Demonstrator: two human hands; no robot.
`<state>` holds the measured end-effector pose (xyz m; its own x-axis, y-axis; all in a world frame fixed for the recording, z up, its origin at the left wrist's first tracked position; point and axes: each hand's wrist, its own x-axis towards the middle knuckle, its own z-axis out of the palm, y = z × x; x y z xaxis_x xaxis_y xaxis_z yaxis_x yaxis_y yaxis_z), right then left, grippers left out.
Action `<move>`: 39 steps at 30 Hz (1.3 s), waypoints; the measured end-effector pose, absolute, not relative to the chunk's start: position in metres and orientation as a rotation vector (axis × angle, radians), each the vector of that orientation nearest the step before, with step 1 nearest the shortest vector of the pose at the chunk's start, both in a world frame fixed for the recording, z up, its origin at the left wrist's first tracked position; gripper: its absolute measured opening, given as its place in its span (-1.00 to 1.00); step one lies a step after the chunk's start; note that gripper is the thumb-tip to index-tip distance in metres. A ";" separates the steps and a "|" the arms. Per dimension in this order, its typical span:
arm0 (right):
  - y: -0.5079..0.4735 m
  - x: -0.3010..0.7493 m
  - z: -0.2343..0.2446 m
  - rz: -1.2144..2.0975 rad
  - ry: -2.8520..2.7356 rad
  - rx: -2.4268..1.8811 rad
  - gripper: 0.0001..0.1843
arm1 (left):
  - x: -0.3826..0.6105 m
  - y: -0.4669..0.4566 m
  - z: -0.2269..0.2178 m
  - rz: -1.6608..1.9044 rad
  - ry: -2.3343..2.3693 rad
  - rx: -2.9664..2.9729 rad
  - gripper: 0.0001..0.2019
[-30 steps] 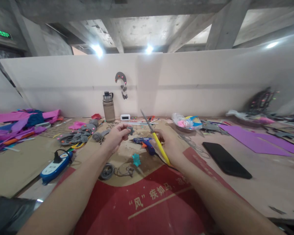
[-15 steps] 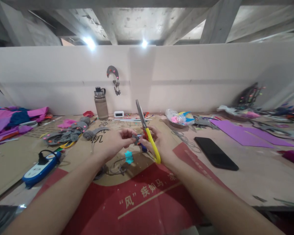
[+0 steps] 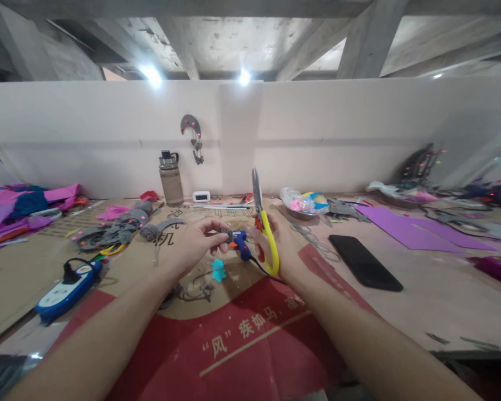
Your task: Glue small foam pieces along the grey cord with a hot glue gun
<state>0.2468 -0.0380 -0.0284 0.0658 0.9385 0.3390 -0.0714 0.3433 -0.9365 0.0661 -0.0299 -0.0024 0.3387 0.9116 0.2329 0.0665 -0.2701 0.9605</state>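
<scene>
My left hand (image 3: 206,236) pinches a small grey felt piece (image 3: 227,235) between thumb and fingertips. A pair of scissors (image 3: 269,239) with yellow and red handles is in my right hand (image 3: 278,242), blades pointing up. Between the hands is a blue hot glue gun (image 3: 242,248), its cord running toward my right wrist. The fingers of my right hand are near it but apart from the felt. Just below, a turquoise snowflake-shaped piece (image 3: 219,270) lies on the cardboard (image 3: 150,278) beside a loose grey cord (image 3: 196,288).
Grey felt scraps (image 3: 112,228) and a blue-white power strip (image 3: 69,291) lie left. Behind stand a water bottle (image 3: 171,181) and a small clock (image 3: 201,196). A bowl of wrapped bits (image 3: 303,205), a black phone (image 3: 364,262) and purple sheets (image 3: 404,225) are on the right.
My right hand has moved right, away from the felt piece, with the scissors now more upright. The glue gun shows more fully between the hands. My left hand keeps its pinch.
</scene>
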 end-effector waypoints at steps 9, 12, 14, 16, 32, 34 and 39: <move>-0.036 0.247 -0.035 0.919 -1.310 -0.854 -0.54 | 0.066 -0.026 -0.004 1.239 0.830 1.492 -0.80; -0.042 0.245 -0.034 0.833 -1.453 -0.872 -0.59 | 0.065 -0.025 -0.004 1.260 0.859 1.407 -0.81; -0.046 0.245 -0.033 0.711 -1.607 -0.917 -0.55 | 0.064 -0.024 -0.003 1.290 0.866 1.340 -0.81; -0.048 0.247 -0.033 0.518 -1.752 -1.012 -0.46 | 0.061 -0.022 0.000 1.332 0.853 1.264 -0.81; -0.052 0.256 -0.024 -0.374 -2.100 -1.304 -0.59 | 0.051 -0.016 0.009 1.540 0.747 0.976 -0.79; -0.053 0.255 -0.025 -0.413 -2.099 -1.337 -0.61 | 0.051 -0.016 0.008 1.545 0.743 0.978 -0.79; -0.055 0.253 -0.025 -0.440 -2.102 -1.383 -0.65 | 0.051 -0.016 0.007 1.539 0.739 0.985 -0.79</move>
<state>0.2527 -0.0547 -0.0255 -0.2955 0.7209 0.6269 0.9119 0.4086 -0.0399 0.0511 -0.0160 0.0069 -0.0423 0.9796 0.1966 -0.4588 -0.1938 0.8671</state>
